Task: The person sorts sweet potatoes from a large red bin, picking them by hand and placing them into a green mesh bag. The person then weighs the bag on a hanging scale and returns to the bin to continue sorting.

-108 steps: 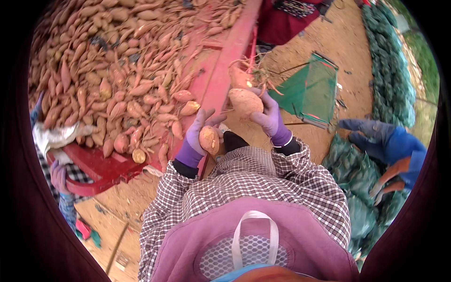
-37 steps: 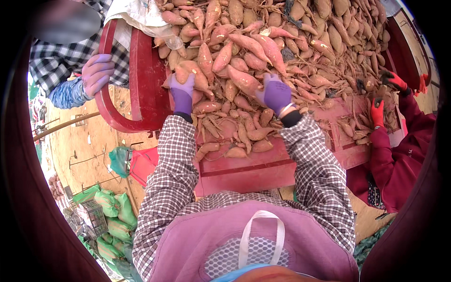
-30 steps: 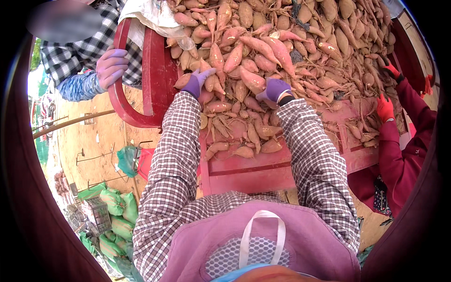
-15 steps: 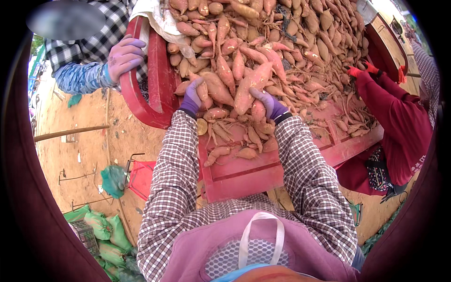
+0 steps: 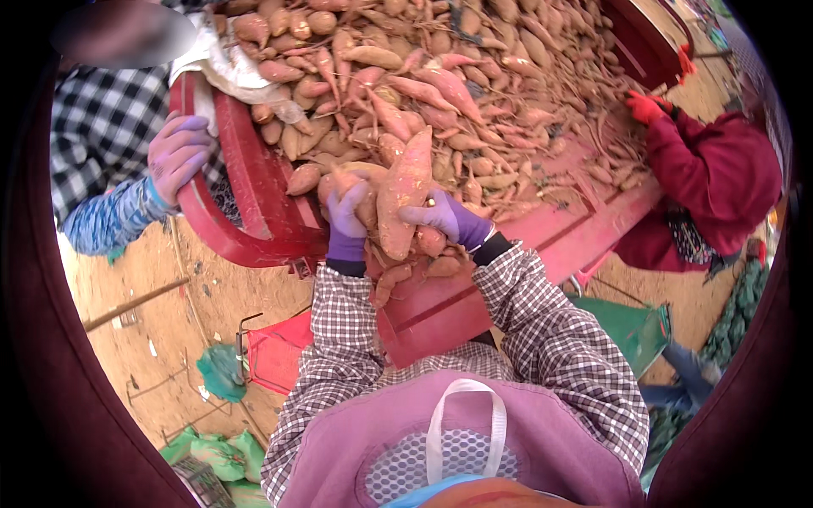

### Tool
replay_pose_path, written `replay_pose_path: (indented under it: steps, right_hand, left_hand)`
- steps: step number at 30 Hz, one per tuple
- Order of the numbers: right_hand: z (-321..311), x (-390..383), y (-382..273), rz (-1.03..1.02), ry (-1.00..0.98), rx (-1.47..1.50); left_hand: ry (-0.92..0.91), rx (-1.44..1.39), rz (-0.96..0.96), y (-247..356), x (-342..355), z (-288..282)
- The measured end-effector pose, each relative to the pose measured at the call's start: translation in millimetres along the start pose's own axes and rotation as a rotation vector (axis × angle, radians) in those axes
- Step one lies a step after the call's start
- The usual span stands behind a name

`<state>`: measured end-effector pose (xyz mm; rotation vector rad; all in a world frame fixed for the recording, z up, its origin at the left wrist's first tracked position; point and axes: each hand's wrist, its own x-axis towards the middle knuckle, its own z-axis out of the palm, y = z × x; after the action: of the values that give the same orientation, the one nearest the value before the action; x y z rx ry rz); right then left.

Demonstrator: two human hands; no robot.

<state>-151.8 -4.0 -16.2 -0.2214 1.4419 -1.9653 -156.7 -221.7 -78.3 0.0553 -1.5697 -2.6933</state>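
Note:
My right hand (image 5: 447, 220), in a purple glove, is closed around the lower part of a large, long sweet potato (image 5: 405, 190). This root stands nearly upright, its narrow end pointing away from me. Beside it my left hand (image 5: 345, 220), gloved the same way, is closed on a smaller sweet potato (image 5: 362, 201), partly hidden by my fingers. The two roots are close together over the near edge of a large heap of sweet potatoes (image 5: 474, 51). A few small roots (image 5: 392, 281) lie on the red truck bed (image 5: 440, 317) just below my hands.
On the left, another person's purple-gloved hand (image 5: 179, 157) rests on the curved red side rail (image 5: 190, 199). At the right a person in a dark red top (image 5: 720, 178) reaches orange gloves (image 5: 648, 107) into the heap. Below stand a red folding stool (image 5: 279, 351) and green sacks (image 5: 220, 453).
Both hands have come nearer to me and closer together, bringing their sweet potatoes along. The large root has tipped more upright. My view has turned, shifting the surroundings.

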Motion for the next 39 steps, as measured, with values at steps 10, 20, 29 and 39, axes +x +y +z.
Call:
replay_pose_path:
  steps: [10,20,29,39]
  right_hand:
    - [-72.5,-249.2,35.0,-0.088,0.071,0.491]
    - [-123.3,-642.0,186.8,-0.414,0.899,0.707]
    - [-154.3,-712.8,279.0,-0.209,1.095,1.298]
    - [-75.3,-405.2,79.0,-0.363,1.009,-0.385]
  left_hand:
    - [-0.284,-0.577,-0.301,7.8,-110.7,133.3]
    - [-0.774,-0.739,-1.296,-200.9,-273.9,460.3]
    - [-0.799,-0.453,-1.345,-271.4,-337.1,530.7]
    - [-0.614,-0.893,-0.911,-161.3,-289.0,326.1]
